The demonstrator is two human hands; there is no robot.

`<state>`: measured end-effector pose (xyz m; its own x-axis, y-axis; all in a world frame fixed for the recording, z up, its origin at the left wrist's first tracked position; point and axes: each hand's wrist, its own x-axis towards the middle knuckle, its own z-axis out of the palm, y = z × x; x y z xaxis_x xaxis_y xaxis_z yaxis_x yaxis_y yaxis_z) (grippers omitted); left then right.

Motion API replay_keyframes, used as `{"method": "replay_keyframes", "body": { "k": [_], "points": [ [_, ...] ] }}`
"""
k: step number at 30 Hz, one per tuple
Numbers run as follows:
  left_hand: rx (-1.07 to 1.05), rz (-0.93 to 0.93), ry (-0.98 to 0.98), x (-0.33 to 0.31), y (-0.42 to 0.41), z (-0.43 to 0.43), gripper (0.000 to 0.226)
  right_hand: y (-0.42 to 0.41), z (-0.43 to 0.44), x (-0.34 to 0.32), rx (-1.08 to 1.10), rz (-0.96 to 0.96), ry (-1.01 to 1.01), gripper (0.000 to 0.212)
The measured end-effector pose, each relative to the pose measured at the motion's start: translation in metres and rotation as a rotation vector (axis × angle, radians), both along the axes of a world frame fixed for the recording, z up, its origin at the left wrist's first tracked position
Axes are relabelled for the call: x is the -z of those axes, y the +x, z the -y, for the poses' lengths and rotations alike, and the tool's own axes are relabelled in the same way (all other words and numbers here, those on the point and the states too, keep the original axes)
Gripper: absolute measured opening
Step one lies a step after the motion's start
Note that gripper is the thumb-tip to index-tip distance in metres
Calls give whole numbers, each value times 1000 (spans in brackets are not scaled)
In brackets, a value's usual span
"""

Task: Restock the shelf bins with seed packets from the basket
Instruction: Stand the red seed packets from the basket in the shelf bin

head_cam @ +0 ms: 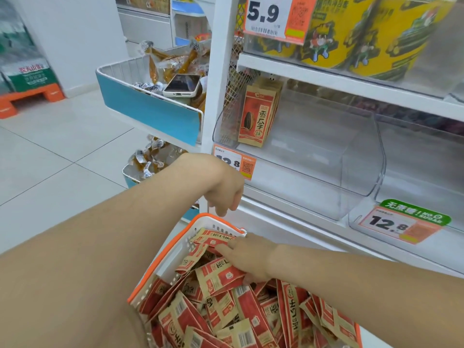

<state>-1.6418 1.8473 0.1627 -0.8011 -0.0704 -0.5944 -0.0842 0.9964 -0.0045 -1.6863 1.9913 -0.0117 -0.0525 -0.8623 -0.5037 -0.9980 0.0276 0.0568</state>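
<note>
A white basket with an orange rim (165, 259) sits low in front of me, heaped with several red-and-tan seed packets (221, 305). My right hand (248, 254) reaches into the basket's far end, its fingers lying fairly straight on the top packets; the thumb is hidden. My left hand (223, 189) hangs just above the basket's far rim with its fingers loosely curled and holds nothing. On the shelf, a clear bin (326, 172) has a few upright seed packets (258, 114) at its left end. The clear bin to its right (414, 177) holds nothing.
A phone (182, 85) lies on snack packs in a blue-fronted wire basket (148, 109) left of the white shelf post (216, 96). Yellow tubs (351, 33) fill the shelf above. Price tags (399, 226) hang on the bin fronts. Tiled floor (50, 159) lies to the left.
</note>
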Motion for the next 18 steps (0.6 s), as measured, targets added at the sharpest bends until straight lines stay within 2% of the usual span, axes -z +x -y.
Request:
{"method": "replay_keyframes", "body": {
  "k": [2,5,7,9,11,12,14,16,18],
  "points": [
    [14,17,-3,-1,0,1,39,-2,0,-11,42,88,49,88],
    [-3,71,6,-1,2,5,46,-11,2,-40,273,339,160,71],
    [-57,106,23,-5,4,7,58,-21,3,-60,423,494,160,62],
    [-80,129,25,-10,7,9,76,-33,3,-74,594,741,114,55],
    [-63,117,-11,-14,10,10,83,-44,1,-86,759,1035,54,50],
    [-71,96,-20,-15,11,11,78,-48,0,-92,807,1151,28,46],
    [-91,9,-17,-15,11,14,53,-53,-4,-106,894,1314,-15,40],
    [-115,-106,4,-15,10,20,28,-53,-5,-119,942,1328,-79,46],
    [-157,-170,72,-17,10,25,17,-49,-6,-128,841,1042,-316,48]
  ]
}}
